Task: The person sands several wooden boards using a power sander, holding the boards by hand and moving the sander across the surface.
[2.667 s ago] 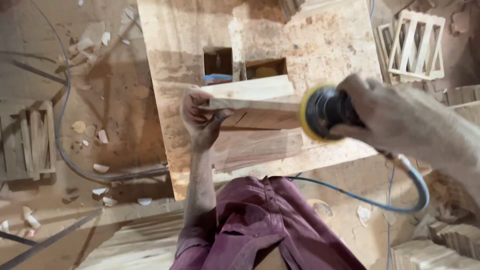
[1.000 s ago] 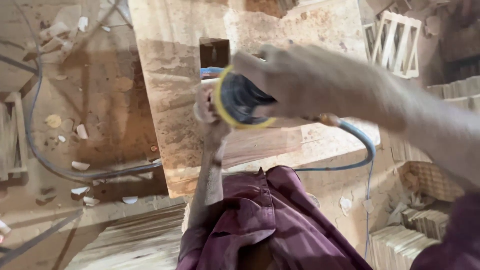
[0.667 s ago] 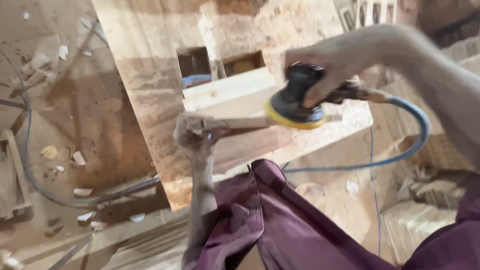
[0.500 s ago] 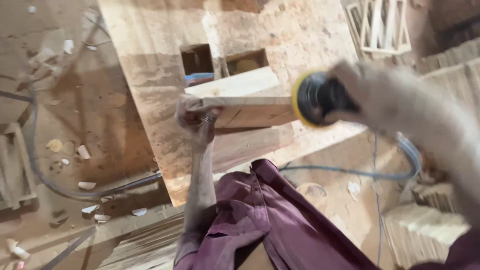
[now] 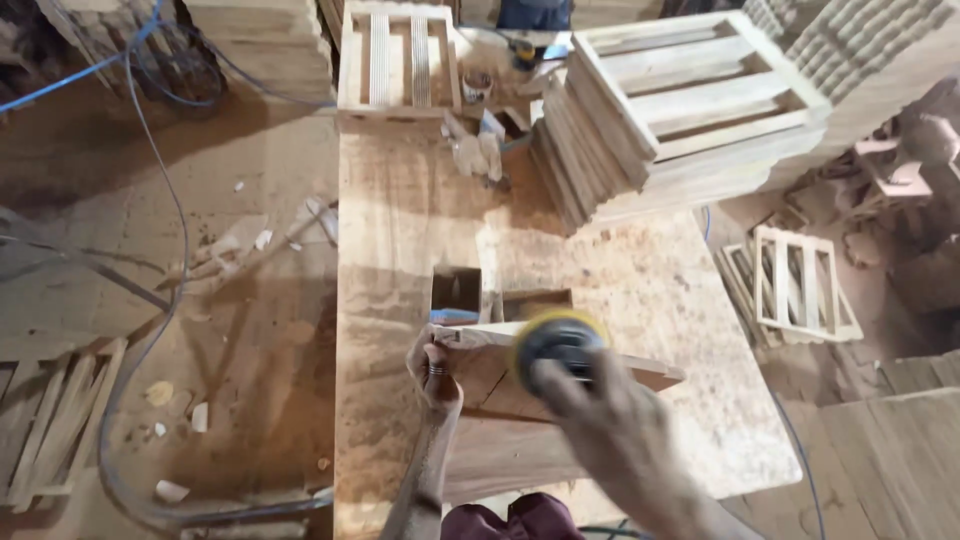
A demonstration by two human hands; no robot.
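Room: a woodworking shop with a dusty floor [image 5: 230, 330], blue hoses trailing over it and slatted wooden frames lying about.
Counter: a long, sawdust-covered wooden counter [image 5: 400, 220] runs away from me, with two square cut-outs in it just beyond my work.
Far end: a stack of slatted frames [image 5: 680, 110] sits at the far right of the counter, and one flat frame [image 5: 398, 60] lies at its far edge.
Workpiece: a wooden board [image 5: 500, 375] stands on edge across the counter, its long axis running left to right in front of me.
Left hand: my left hand [image 5: 432, 368] has its grip closed round the board's left end, a ring on one finger, steadying it.
Right hand: my right hand [image 5: 600, 410] is blurred; its grip is wrapped over the round sander [image 5: 553, 345] with the yellow-rimmed pad.
Key relation: the sander sits against the board's upper edge near mid-length, just right of my left hand; the free stretch of board lies further right, toward its end [image 5: 665, 378], so my right hand is the nearer one to it.
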